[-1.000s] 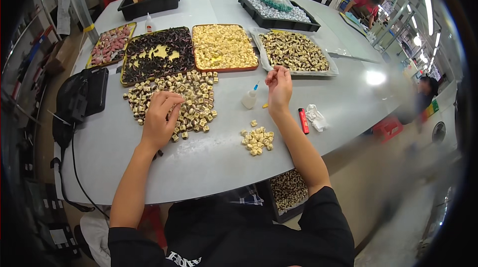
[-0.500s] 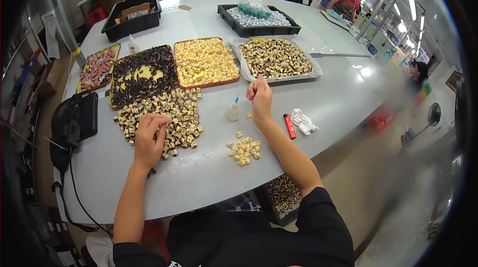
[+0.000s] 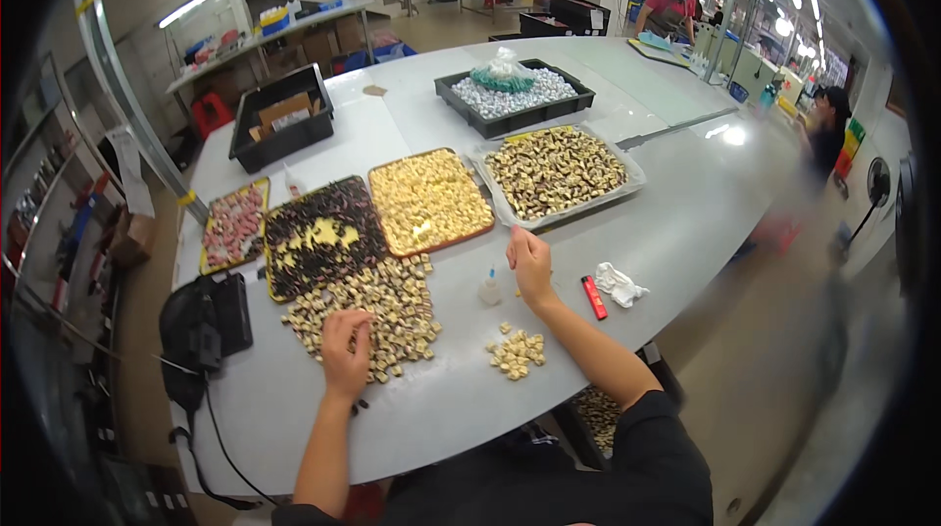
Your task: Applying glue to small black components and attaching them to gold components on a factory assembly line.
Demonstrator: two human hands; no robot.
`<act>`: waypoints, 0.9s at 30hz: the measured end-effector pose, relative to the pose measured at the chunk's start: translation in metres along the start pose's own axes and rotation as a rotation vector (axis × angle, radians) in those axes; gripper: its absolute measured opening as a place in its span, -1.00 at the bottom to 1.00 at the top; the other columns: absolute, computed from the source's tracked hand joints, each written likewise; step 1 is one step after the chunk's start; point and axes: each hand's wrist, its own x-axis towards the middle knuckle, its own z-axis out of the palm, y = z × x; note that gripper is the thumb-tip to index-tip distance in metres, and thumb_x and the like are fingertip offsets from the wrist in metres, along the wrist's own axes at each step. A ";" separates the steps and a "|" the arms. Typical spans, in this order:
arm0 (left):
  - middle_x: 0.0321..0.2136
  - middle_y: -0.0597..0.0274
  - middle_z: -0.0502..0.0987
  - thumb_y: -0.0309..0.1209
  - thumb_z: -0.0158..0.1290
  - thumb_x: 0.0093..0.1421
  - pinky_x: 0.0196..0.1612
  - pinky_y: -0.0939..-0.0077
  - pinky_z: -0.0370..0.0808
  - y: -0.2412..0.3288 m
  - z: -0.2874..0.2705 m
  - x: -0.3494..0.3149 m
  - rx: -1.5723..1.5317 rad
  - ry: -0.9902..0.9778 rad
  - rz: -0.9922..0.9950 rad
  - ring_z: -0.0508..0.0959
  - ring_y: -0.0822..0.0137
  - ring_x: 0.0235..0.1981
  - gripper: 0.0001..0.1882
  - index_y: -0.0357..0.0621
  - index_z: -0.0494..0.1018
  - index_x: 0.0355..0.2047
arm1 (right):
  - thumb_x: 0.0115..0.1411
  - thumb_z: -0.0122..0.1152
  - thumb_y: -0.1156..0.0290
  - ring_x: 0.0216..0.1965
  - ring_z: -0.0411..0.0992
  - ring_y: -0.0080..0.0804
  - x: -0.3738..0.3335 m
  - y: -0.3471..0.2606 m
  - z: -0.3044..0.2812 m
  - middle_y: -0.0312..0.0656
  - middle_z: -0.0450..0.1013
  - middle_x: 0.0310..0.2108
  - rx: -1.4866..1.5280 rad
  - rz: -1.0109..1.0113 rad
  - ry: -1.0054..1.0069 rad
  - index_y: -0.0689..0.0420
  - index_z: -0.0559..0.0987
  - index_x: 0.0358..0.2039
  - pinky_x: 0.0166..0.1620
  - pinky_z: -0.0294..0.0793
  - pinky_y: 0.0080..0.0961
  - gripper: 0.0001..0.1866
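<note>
**While trays stand filled, a broad mound lies loose**

Although the lined tray (image 3: 598, 200) right of upper centre is well covered with two-tone pieces, many more lie in a mound of two-tone pieces (image 3: 397, 305) left of centre on the worktop (image 3: 431, 433), so the work looks partway through. The tray of dark pieces (image 3: 316, 235) shows bare yellow patches. A small pile of pale pieces (image 3: 517, 354) sits below centre.

The left hand (image 3: 347, 351) is at the mound's lower edge, fingertips close to the thumb; the right hand (image 3: 530, 266), just right of the small bottle (image 3: 490, 291), has its fingers curled together. Whether either pinches a piece cannot be told.

Compared with half a second ago, the scene sits lower in the frame; hands and piles keep nearly the same arrangement.
</note>
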 end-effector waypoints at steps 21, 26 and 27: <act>-0.39 0.13 0.49 -0.62 0.01 0.08 -0.34 0.55 0.43 0.012 -0.001 0.004 -0.086 -0.006 -0.041 0.49 0.28 -0.38 -0.89 -0.23 0.48 -0.37 | 0.26 -0.07 0.33 -0.71 0.07 -0.69 -0.004 0.000 0.000 -0.37 0.16 -0.81 -0.159 -0.047 -0.071 0.21 0.27 -0.75 -0.62 0.05 -0.60 -0.56; -0.40 0.13 0.49 -0.62 0.00 0.07 -0.35 0.53 0.42 0.007 0.000 0.005 -0.091 0.037 -0.049 0.48 0.27 -0.40 -0.87 -0.22 0.49 -0.36 | 0.25 -0.07 0.34 -0.71 0.07 -0.68 -0.002 -0.003 -0.002 -0.37 0.16 -0.81 -0.164 -0.027 -0.055 0.20 0.27 -0.75 -0.62 0.05 -0.60 -0.57; -0.40 0.13 0.49 -0.62 0.00 0.07 -0.34 0.53 0.42 0.006 0.000 0.006 -0.075 0.051 -0.035 0.48 0.27 -0.40 -0.87 -0.22 0.49 -0.36 | 0.25 -0.07 0.34 -0.71 0.07 -0.68 -0.002 -0.003 -0.003 -0.37 0.16 -0.81 -0.169 -0.029 -0.057 0.21 0.27 -0.75 -0.62 0.06 -0.60 -0.57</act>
